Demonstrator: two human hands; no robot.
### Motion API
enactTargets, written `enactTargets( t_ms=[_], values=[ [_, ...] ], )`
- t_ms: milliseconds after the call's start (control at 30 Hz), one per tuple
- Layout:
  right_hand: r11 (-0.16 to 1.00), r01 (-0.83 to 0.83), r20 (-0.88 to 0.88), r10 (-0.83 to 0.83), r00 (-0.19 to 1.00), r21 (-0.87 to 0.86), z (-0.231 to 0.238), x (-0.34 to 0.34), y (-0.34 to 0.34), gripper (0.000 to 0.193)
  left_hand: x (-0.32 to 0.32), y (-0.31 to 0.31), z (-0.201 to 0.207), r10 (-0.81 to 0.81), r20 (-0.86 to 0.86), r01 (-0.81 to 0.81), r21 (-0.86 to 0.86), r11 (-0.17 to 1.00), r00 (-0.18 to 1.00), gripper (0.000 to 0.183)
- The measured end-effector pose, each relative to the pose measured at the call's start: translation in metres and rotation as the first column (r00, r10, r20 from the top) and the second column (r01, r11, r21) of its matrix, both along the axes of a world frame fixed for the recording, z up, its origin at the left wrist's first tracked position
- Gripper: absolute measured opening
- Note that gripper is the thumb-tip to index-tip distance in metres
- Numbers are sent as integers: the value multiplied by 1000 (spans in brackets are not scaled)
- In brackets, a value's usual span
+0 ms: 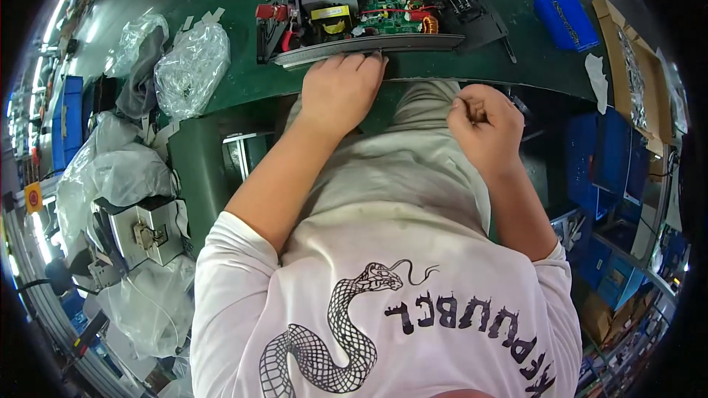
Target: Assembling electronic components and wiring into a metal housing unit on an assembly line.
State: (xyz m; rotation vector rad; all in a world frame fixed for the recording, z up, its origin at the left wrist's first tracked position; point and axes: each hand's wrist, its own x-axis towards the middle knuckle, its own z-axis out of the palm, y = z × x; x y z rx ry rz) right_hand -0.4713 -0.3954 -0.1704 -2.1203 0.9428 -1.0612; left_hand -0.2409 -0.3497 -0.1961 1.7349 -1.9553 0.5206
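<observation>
On the green table lies an electronic device, its long black metal casing [413, 43] open at the top. Inside show a green circuit board [391, 21], a yellow-wrapped transformer [330, 13], a copper coil [429, 25] and red wires. A red terminal [270, 12] sits at its left end; a black end plate [476, 18] with cables is at the right. My left hand [343, 88] has its fingers bent against the casing's near wall, fingertips partly hidden. Off the table edge, over my lap, my right hand [487, 125] is curled closed; whatever its fingers hold, if anything, is hidden.
A blue bin [564, 18] with small dark parts stands at the right, beside a cardboard box [623, 66]. Clear plastic bags [193, 66] lie on the left. Lower left, a silver metal box [147, 234] sits among more bags. Blue crates [601, 155] are at the lower right.
</observation>
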Motion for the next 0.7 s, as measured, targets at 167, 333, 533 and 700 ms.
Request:
enactTargets(
  t_ms=[167,333,533,700],
  values=[
    [1000,20,-61,-19,998,24,-8,10,-11,12,0,-5,-2,1,-19,-3,-64,998,1000,12],
    [982,-28,-127,5,992,-185,-16,30,-34,14,-1,-8,1,1,-10,-2,-49,999,1000,12],
    [903,-104,-182,29,983,-417,-27,52,-52,15,-4,-9,0,18,5,-17,-40,999,1000,16],
    [822,-142,-242,6,970,-551,-31,55,-58,14,-2,-8,0,15,-6,-16,-10,1000,1000,14]
  ],
)
